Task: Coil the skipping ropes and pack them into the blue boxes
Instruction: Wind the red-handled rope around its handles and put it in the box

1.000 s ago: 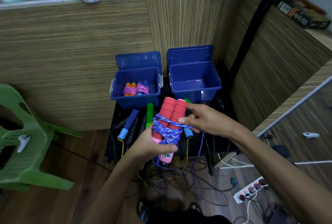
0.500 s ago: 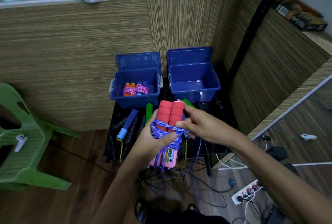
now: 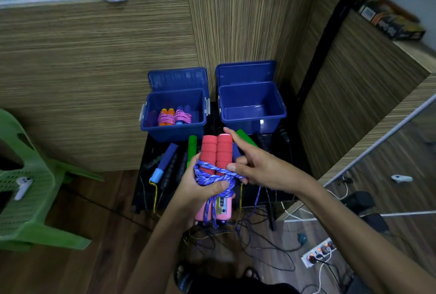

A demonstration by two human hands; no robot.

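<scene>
The left hand (image 3: 200, 189) curls round the pair of red foam-covered skipping-rope handles (image 3: 215, 152) with its thumb clamping the purple-and-white braided cord (image 3: 212, 175) wound about them, while the right hand (image 3: 254, 168) at 3 o'clock pinches a turn of cord, forefinger out. Light and squashy foam with limp cord that probably loosens unless gripped over the wraps. The empty blue plastic box (image 3: 251, 107) sits at 12 o'clock; no writing is legible.

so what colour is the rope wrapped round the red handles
Blue and purple with white flecks, head view.
</scene>
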